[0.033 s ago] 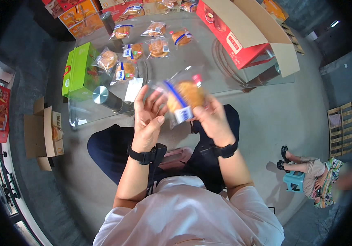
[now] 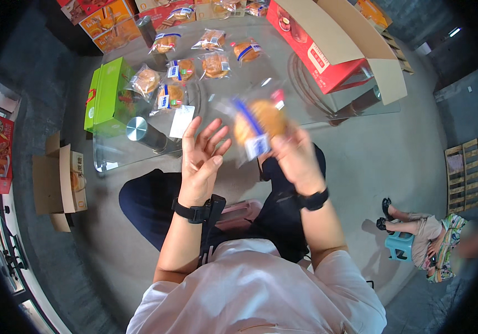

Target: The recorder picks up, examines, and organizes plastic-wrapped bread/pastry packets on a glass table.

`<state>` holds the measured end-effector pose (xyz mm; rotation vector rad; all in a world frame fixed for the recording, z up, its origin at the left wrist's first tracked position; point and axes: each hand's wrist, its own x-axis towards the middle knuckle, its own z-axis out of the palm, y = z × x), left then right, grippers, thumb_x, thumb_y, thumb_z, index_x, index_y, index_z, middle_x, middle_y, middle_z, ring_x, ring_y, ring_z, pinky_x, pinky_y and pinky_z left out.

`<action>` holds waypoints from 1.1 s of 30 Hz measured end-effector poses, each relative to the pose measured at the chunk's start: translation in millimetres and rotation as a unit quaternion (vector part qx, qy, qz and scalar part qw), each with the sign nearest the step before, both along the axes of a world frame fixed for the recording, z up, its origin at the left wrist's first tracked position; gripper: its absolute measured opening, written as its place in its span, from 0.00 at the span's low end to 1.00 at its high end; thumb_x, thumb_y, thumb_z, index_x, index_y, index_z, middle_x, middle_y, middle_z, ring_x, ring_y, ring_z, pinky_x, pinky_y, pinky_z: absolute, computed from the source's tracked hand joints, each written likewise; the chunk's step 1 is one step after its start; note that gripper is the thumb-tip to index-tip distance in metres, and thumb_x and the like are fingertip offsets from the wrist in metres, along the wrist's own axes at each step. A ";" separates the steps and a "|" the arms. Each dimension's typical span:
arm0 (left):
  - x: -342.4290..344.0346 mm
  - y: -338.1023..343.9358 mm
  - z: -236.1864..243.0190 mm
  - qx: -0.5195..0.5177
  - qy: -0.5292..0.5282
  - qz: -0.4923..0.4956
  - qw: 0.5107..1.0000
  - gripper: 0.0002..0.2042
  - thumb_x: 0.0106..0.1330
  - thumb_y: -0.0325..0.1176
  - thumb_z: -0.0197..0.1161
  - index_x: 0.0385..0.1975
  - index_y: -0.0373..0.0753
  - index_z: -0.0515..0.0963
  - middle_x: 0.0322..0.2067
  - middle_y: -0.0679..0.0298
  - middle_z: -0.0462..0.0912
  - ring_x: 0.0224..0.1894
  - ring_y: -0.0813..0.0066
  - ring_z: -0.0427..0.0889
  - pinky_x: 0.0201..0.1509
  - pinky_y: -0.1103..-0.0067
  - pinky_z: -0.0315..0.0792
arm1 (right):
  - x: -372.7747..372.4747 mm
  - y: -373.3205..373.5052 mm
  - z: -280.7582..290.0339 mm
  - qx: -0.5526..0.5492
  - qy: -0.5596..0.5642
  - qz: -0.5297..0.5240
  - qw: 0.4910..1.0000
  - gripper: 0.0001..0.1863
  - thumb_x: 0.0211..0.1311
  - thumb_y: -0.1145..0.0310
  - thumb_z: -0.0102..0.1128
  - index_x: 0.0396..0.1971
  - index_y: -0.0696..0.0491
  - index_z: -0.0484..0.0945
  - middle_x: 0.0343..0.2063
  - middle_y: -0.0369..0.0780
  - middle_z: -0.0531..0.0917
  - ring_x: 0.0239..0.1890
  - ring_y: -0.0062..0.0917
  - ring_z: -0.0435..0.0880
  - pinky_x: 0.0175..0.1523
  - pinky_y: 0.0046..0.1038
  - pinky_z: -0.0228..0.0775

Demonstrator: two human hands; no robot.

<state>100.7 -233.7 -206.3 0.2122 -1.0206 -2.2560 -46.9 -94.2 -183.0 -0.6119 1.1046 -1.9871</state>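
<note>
My right hand grips a clear-wrapped round golden bun with a blue stripe and a white label, held up above my lap at the near edge of the glass table. The bun looks motion-blurred. My left hand is open just left of it, palm up, fingers spread, touching nothing. Both wrists carry black bands. Several similar wrapped buns lie on the glass beyond my hands.
A green box stands at the table's left, an open red carton at its right. A white card lies near my left hand. A cardboard box sits on the floor left. Another person sits on a blue stool at right.
Both hands were on the wrapped bun before. Now my left hand has let go and opened, and my right hand alone holds the bun.
</note>
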 end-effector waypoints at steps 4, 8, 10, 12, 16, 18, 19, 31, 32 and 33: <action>6.5 -3.5 -8.1 -0.022 -0.082 0.001 0.996 0.31 0.61 0.19 0.54 0.65 0.44 0.57 0.57 0.57 0.69 0.57 0.65 0.73 0.57 0.69 0.70 | -68.4 0.1 63.8 -0.088 0.044 -0.075 0.992 0.22 0.65 0.65 0.56 0.57 0.57 0.68 0.47 0.41 0.80 0.44 0.26 0.83 0.42 0.31 0.83; 8.2 -1.1 -17.4 0.021 -0.153 -0.012 0.988 0.22 0.65 0.20 0.53 0.59 0.42 0.63 0.53 0.59 0.74 0.51 0.66 0.78 0.53 0.72 0.73 | -151.9 3.8 116.4 -0.098 0.079 -0.213 0.969 0.21 0.68 0.64 0.51 0.55 0.60 0.68 0.47 0.46 0.79 0.49 0.31 0.81 0.57 0.29 0.75; 6.6 -1.3 -26.9 0.048 -0.185 -0.021 0.981 0.21 0.65 0.20 0.53 0.58 0.42 0.65 0.50 0.61 0.76 0.49 0.67 0.79 0.52 0.73 0.73 | -171.6 6.9 121.6 -0.121 0.079 -0.227 0.963 0.20 0.69 0.64 0.51 0.55 0.60 0.68 0.47 0.46 0.79 0.50 0.32 0.80 0.58 0.30 0.73; 4.8 -3.2 -31.0 0.060 -0.196 -0.013 0.979 0.19 0.65 0.19 0.52 0.56 0.42 0.67 0.48 0.62 0.77 0.48 0.68 0.80 0.51 0.74 0.74 | -173.9 0.2 116.3 -0.147 0.079 -0.239 0.957 0.20 0.69 0.64 0.50 0.54 0.61 0.68 0.48 0.47 0.79 0.50 0.33 0.80 0.60 0.30 0.72; 2.3 -21.2 -45.9 -0.026 -0.251 0.043 0.967 0.18 0.64 0.18 0.51 0.54 0.39 0.68 0.46 0.62 0.78 0.46 0.71 0.79 0.47 0.77 0.74 | -110.4 -13.1 62.8 -0.025 0.119 -0.189 0.974 0.14 0.69 0.66 0.51 0.46 0.61 0.75 0.40 0.45 0.82 0.45 0.31 0.82 0.52 0.28 0.75; -1.3 -47.5 -70.1 -0.188 -0.278 0.126 0.934 0.17 0.62 0.19 0.54 0.52 0.36 0.69 0.45 0.62 0.77 0.42 0.73 0.79 0.43 0.79 0.73 | -73.3 -19.0 31.5 0.041 0.119 -0.115 0.985 0.12 0.68 0.66 0.52 0.43 0.58 0.77 0.37 0.42 0.83 0.40 0.25 0.83 0.44 0.24 0.76; -1.8 -66.7 -80.2 -0.272 -0.316 0.183 0.890 0.18 0.61 0.18 0.55 0.51 0.36 0.69 0.46 0.61 0.77 0.42 0.72 0.79 0.43 0.80 0.73 | -56.1 -21.8 15.7 0.078 0.106 -0.089 0.987 0.11 0.68 0.67 0.53 0.44 0.57 0.78 0.37 0.41 0.83 0.39 0.23 0.82 0.42 0.23 0.76; -24.4 -176.6 -59.3 -0.639 -0.537 0.148 0.530 0.37 0.45 0.32 0.70 0.60 0.53 0.66 0.62 0.51 0.61 0.62 0.46 0.64 0.60 0.61 0.66 | 13.9 -26.5 -21.3 0.157 0.107 0.061 0.980 0.10 0.67 0.70 0.55 0.44 0.58 0.77 0.36 0.38 0.83 0.36 0.17 0.81 0.40 0.19 0.73; -27.4 -178.0 -57.6 -0.649 -0.523 0.122 0.538 0.39 0.45 0.37 0.72 0.61 0.52 0.65 0.62 0.50 0.62 0.61 0.43 0.65 0.61 0.61 0.66 | 14.4 -24.9 -22.5 0.160 0.105 0.059 0.980 0.10 0.67 0.70 0.55 0.44 0.58 0.77 0.36 0.38 0.83 0.36 0.17 0.81 0.40 0.19 0.73; -31.5 -179.0 -56.6 -0.656 -0.535 0.127 0.517 0.42 0.43 0.45 0.75 0.62 0.52 0.64 0.62 0.51 0.62 0.60 0.44 0.67 0.61 0.62 0.66 | 13.9 -25.1 -23.4 0.159 0.104 0.058 0.980 0.10 0.67 0.71 0.55 0.44 0.58 0.77 0.36 0.38 0.83 0.36 0.17 0.81 0.41 0.19 0.73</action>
